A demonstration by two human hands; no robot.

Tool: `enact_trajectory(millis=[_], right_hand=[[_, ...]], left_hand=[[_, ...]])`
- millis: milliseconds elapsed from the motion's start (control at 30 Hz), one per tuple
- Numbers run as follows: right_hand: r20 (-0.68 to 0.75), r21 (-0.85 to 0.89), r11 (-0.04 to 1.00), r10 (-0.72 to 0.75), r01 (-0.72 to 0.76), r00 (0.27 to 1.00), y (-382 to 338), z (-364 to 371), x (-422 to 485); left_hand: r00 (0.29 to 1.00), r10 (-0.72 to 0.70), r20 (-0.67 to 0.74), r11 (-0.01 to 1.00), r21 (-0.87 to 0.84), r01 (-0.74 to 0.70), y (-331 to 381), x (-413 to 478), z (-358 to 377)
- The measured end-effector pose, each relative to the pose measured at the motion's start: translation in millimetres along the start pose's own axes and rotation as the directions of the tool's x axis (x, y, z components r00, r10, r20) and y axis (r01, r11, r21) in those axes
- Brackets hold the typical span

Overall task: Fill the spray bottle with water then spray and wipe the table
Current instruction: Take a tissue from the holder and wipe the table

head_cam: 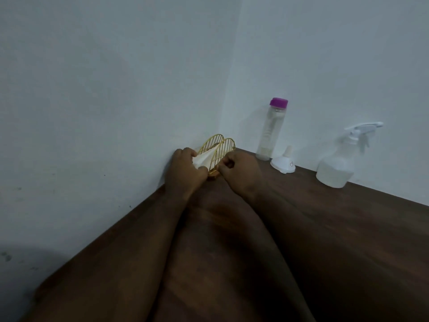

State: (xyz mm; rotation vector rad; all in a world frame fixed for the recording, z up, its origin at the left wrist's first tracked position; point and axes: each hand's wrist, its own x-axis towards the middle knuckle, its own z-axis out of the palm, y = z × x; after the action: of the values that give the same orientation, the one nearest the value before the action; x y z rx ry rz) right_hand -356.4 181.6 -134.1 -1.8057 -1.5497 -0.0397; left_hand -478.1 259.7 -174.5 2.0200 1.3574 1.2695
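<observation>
1. The left hand point(185, 169) reached to the corner of the dark wooden table point(325, 228), its fingers and thumb curled round a white paper napkin point(204, 159) and clamped on it.
2. The napkin stood partly inside a gold wire napkin holder point(219, 145) set against the wall.
3. The right hand point(239, 173) sat just beside the holder with its fingers curled in, thumb and forefinger pinched on the near lower wire.
4. The spray bottle point(336, 168) stood upright well to the right by the wall, its white trigger head fitted and clear water low in its body.
5. Between holder and sprayer stood a tall clear bottle point(270, 131) with a purple cap; faint print ran down its side, too blurred to read.
6. A white funnel point(283, 162) lay upside down just beside that bottle, bearing a small diamond-shaped mark that could not be read.
</observation>
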Motion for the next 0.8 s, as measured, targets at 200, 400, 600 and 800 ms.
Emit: enact_trajectory(millis=[200,400,600,800], right_hand=[[0.017,-0.071,0.997,0.018,-0.017,1.0,1.0,13.0,19.4],[0.044,-0.114,0.992,-0.052,0.057,0.998,-0.4,14.6,29.2],[0.094,-0.217,0.962,-0.151,0.169,0.984,-11.1,16.3,52.9],[-0.062,-0.127,0.98,-0.16,0.151,0.985,-23.3,5.2,77.6]], left_hand=[[1.0,0.024,0.013,0.984,0.177,-0.026,-5.8,4.0,5.0],[0.973,0.152,-0.171,0.984,0.114,-0.133,-6.2,10.7,6.2],[0.93,0.268,-0.253,0.942,-0.132,-0.307,-1.9,13.3,10.7],[0.96,0.035,-0.277,0.939,-0.318,-0.126,-1.3,10.3,6.7]])
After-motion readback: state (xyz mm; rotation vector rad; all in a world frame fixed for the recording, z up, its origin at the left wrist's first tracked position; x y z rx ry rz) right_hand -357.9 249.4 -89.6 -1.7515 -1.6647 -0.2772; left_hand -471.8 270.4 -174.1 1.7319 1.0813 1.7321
